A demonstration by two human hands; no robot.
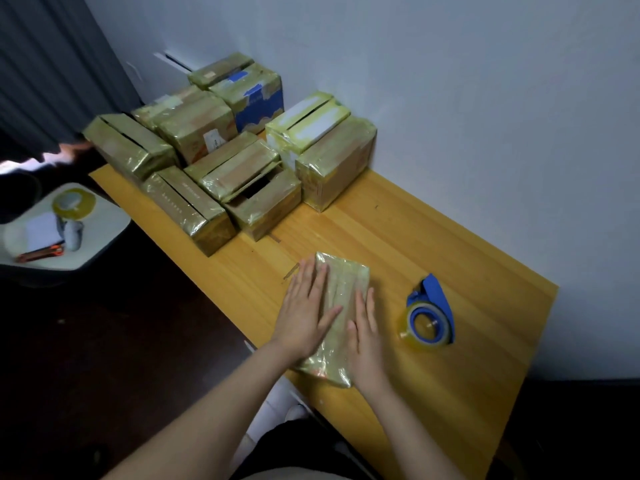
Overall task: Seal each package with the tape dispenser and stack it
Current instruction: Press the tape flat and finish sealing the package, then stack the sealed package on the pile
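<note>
Package: flat oblong parcel wrapped in glossy yellowish tape (341, 306), lying on the yellow wooden table (433, 244) near its front edge.
Left hand (306, 308): fingers straight and spread, pressing flat on the parcel's left side.
Right hand (363, 332): fingers straight, resting flat on its right side.
Dispenser: blue plastic tape dispenser with clear roll (429, 315), just right of the parcel, untouched.
Stack: taped cardboard boxes (221, 154) piled at the far end, against the wall.

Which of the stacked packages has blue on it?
The tall box at the far back: its front side is blue and blue strips cross its top. The rest look brown, white or yellowish.
</note>
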